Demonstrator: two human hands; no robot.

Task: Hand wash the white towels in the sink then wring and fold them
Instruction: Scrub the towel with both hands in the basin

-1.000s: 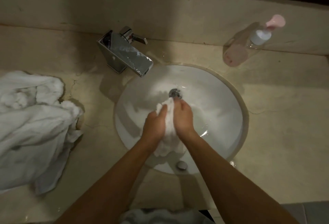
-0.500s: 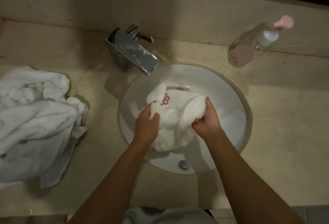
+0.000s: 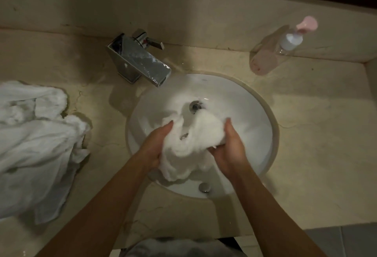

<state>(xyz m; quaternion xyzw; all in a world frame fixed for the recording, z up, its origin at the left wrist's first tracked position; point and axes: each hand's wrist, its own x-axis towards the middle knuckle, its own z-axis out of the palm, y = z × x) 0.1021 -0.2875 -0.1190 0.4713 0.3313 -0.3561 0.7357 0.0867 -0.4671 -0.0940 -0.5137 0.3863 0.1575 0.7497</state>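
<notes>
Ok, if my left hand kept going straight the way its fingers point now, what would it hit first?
The left hand already grips the white towel, so the towel itself comes first. Beyond it, up and right in the picture, lies the sink around the drain, probably; depth is unclear.

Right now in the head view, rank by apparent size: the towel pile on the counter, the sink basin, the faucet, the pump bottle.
1. Sink basin and towel pile: alike; the pile is cut off by the frame edge, so unranked.
2. Faucet and pump bottle: similar, too close to rank.
</notes>
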